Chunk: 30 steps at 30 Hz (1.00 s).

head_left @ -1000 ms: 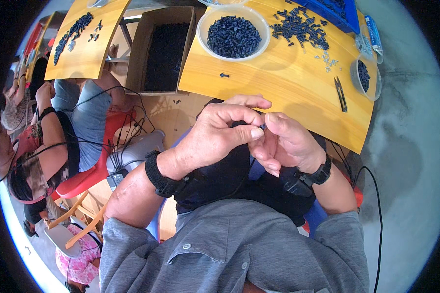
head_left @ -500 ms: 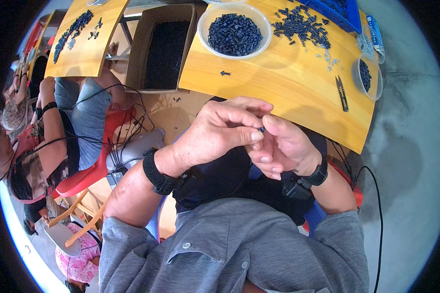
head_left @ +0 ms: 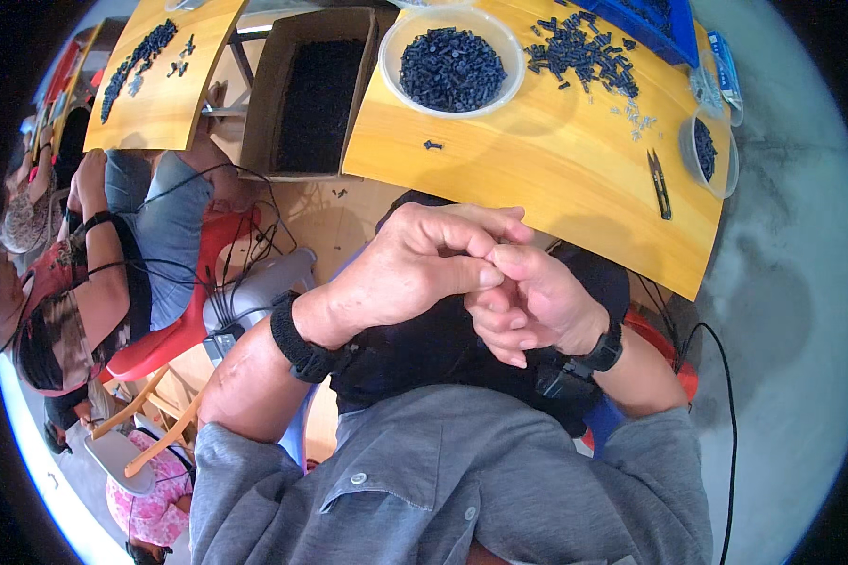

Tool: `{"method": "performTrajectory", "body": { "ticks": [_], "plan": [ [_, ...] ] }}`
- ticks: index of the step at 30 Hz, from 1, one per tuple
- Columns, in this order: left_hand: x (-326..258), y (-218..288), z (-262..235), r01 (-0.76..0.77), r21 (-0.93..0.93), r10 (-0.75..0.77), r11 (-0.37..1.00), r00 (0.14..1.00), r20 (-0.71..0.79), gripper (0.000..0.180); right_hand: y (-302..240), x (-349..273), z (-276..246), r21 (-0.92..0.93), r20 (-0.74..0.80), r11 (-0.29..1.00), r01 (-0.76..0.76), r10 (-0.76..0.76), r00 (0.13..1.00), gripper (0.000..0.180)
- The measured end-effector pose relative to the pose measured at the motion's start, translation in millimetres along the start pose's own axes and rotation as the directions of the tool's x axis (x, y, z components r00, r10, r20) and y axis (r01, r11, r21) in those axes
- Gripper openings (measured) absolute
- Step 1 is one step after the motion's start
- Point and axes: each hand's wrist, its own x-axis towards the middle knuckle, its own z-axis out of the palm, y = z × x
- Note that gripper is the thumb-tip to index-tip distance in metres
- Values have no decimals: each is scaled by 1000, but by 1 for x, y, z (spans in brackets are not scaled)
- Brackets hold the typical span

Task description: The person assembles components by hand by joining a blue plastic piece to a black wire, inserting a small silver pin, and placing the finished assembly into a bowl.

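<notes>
Pressing together over the lap, the left hand (head_left: 415, 273) and right hand (head_left: 532, 306) are sitting just below the tabletop (head_left: 556, 160) near edge. Both grips are clenched at the fingertips; whatever they are pinching is hidden. A bowl (head_left: 452, 61) is standing well beyond.

Yellow wooden table (head_left: 556, 160), white bowl (head_left: 452, 61), loose dark parts (head_left: 579, 52), snips (head_left: 659, 184)

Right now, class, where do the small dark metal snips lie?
In the head view, the small dark metal snips lie on the yellow wooden tabletop, near its right edge, just left of the small clear tub.
</notes>
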Motion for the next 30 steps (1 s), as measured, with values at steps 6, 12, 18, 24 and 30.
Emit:
{"method": "performTrajectory", "body": {
  "ticks": [6, 12, 18, 24, 30],
  "plan": [
    [0, 5, -1, 144, -86, -147, 986, 989, -22, 15, 7, 9, 16, 99, -128, 988, 116, -103, 986, 45],
    [0, 3, -3, 174, 0, -174, 985, 984, 44, 12, 25, 9, 11, 304, -51, 948, 97, -85, 995, 36],
    [1, -5, 8, 182, -34, -184, 983, 981, -62, 39, -7, -24, 1, -384, -298, 884, 266, -391, 871, 35],
    [-1, -16, -4, 340, 414, -234, 844, 929, -286, 51, -109, -108, -42, -896, -58, 39, -442, -998, 29, 31],
    [1, -22, -7, 339, 461, -283, 820, 941, -188, 39, -160, -149, -92, -642, -118, 109, -759, -992, -42, 37]
  ]
}}
